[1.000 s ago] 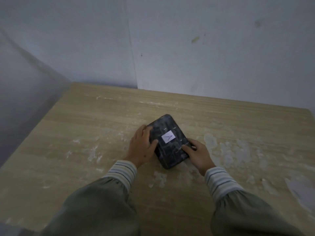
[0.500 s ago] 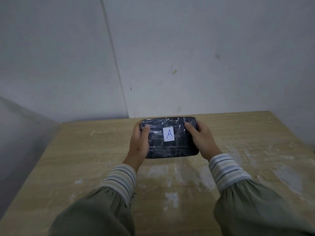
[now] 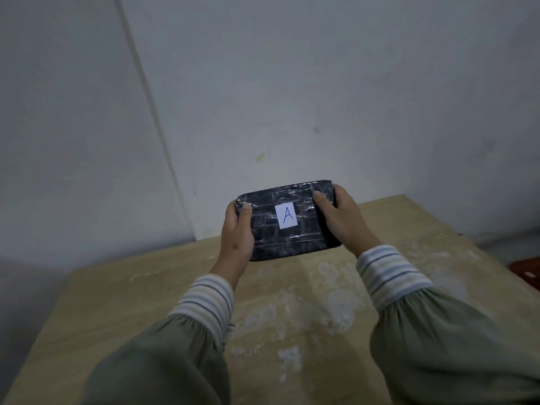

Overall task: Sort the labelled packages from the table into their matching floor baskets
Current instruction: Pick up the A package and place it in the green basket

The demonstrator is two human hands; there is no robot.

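A dark package (image 3: 295,238) wrapped in clear tape, with a white label marked "A" on its face, is held up in the air above the wooden table (image 3: 146,302). My left hand (image 3: 236,232) grips its left end, thumb on the front. My right hand (image 3: 339,217) grips its right end the same way. The package is turned flat towards me, long side level. No other package shows on the table.
A grey wall stands right behind the table, with a corner seam at the left. The tabletop has white scuffed patches. Off the table's right edge, low down, a bit of something red (image 3: 526,268) shows on the floor.
Both hands lifted the package off the table and turned it level with the label facing me. Since half a second ago it has risen higher and the view has tilted up.
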